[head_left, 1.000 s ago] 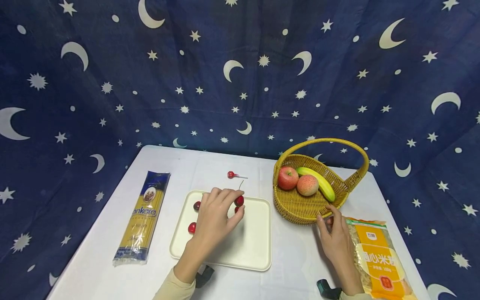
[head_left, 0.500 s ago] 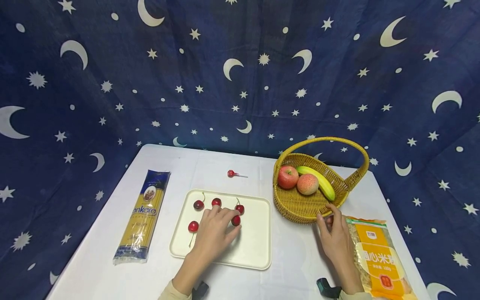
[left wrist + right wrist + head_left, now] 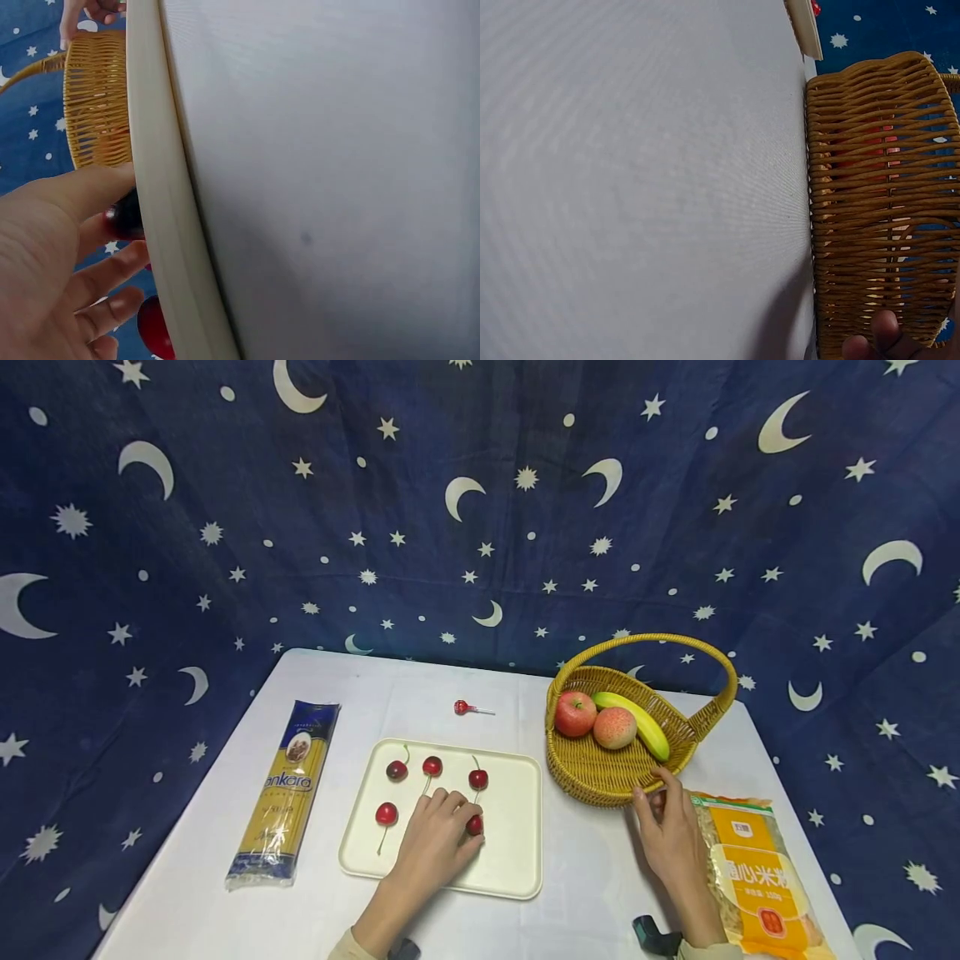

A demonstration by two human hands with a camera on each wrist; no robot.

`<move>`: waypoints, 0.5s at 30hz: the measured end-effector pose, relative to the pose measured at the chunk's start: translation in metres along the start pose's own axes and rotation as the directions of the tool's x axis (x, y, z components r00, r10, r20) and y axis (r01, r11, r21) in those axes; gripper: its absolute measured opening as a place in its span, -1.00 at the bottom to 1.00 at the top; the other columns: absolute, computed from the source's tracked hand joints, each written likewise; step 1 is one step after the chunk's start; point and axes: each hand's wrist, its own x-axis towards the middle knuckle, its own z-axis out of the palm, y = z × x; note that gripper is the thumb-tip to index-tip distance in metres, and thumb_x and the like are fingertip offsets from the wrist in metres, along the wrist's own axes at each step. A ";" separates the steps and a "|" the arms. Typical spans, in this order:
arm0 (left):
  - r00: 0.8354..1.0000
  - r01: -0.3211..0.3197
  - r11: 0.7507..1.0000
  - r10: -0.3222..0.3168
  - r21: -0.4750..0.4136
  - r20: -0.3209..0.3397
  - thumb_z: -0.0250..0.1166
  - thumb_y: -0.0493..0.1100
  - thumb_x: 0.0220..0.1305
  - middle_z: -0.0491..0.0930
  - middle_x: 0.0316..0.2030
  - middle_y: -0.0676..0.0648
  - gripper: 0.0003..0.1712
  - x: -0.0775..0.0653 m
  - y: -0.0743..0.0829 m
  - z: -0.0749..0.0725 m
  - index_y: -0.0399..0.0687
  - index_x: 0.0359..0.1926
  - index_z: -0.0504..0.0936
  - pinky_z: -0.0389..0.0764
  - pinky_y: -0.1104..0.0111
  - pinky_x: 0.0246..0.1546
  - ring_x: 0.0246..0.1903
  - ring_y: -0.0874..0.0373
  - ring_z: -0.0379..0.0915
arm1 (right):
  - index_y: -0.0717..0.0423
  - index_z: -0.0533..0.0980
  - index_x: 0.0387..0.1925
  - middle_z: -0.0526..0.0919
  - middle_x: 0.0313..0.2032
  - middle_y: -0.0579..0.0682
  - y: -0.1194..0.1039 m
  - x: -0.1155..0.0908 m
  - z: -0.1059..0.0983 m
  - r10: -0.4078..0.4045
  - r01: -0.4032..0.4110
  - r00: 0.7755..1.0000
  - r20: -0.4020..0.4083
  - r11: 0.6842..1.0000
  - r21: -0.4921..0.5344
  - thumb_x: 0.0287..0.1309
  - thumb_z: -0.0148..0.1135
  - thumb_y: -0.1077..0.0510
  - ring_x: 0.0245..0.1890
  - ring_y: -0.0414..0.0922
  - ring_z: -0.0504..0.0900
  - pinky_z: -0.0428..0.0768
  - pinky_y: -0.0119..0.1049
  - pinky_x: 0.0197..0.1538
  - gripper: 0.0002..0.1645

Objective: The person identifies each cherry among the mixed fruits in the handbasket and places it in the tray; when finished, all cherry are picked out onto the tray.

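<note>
My left hand [image 3: 435,835] pinches a red cherry [image 3: 475,825] low over the right half of the cream tray [image 3: 517,827]. In the left wrist view this cherry [image 3: 126,216] looks dark between thumb and index finger, partly behind the tray edge. Several stemmed cherries lie on the tray, among them one cherry [image 3: 386,814] at its left and another cherry [image 3: 478,779] just beyond my hand. At the right, my right hand [image 3: 671,835] holds the near rim of the wicker basket [image 3: 600,785]. An apple [image 3: 576,714], a peach [image 3: 615,727] and a banana [image 3: 637,722] lie inside.
Behind the tray lies a red lollipop [image 3: 462,707]. A spaghetti pack [image 3: 285,797] lies on the left of the white table [image 3: 570,893]. Right of my right hand is an orange-and-clear food bag [image 3: 761,877]. A dark blue starry cloth [image 3: 420,610] hangs behind.
My left hand has brought the cherry from the tray's far edge toward the near side, uncovering the other cherries. My right hand stays on the basket rim.
</note>
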 end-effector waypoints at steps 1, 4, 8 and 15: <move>1.000 0.003 1.000 -0.003 0.005 0.012 0.62 0.16 0.10 0.76 -0.16 0.13 -0.60 0.000 0.000 0.000 0.17 -0.08 0.80 0.36 0.33 -0.14 -0.14 0.18 0.51 | -0.02 0.34 0.48 0.49 -0.14 0.07 0.000 0.000 0.000 0.000 0.000 1.000 -0.001 1.000 0.000 0.56 0.14 -0.12 -0.17 -0.03 0.43 0.30 -0.22 -0.20 -0.39; 0.999 0.009 1.000 -0.010 0.011 0.032 0.61 0.15 0.10 0.77 -0.18 0.11 -0.60 -0.001 0.000 -0.001 0.14 -0.08 0.82 0.36 0.33 -0.15 -0.16 0.17 0.51 | -0.02 0.34 0.48 0.49 -0.14 0.07 -0.001 -0.001 0.001 0.005 -0.005 1.000 0.000 1.000 0.000 0.56 0.14 -0.13 -0.17 -0.02 0.43 0.31 -0.21 -0.20 -0.39; 0.999 0.016 1.000 -0.016 -0.005 0.034 0.62 0.16 0.08 0.76 -0.17 0.10 -0.56 -0.001 0.001 -0.002 0.13 -0.05 0.81 0.33 0.35 -0.17 -0.18 0.18 0.49 | -0.03 0.33 0.49 0.48 -0.13 0.07 0.000 -0.001 0.001 0.013 -0.013 1.000 0.005 1.000 -0.003 0.56 0.13 -0.13 -0.17 -0.02 0.42 0.30 -0.20 -0.19 -0.38; 1.000 0.013 1.000 -0.013 -0.008 0.021 0.64 0.20 0.04 0.73 -0.09 0.09 -0.41 -0.003 0.001 -0.005 0.13 0.08 0.76 0.40 0.33 -0.15 -0.14 0.17 0.51 | -0.02 0.30 0.52 0.48 -0.11 0.10 -0.001 -0.002 -0.001 0.025 -0.025 0.999 0.023 1.000 -0.012 0.57 0.12 -0.14 -0.15 0.02 0.42 0.31 -0.15 -0.17 -0.35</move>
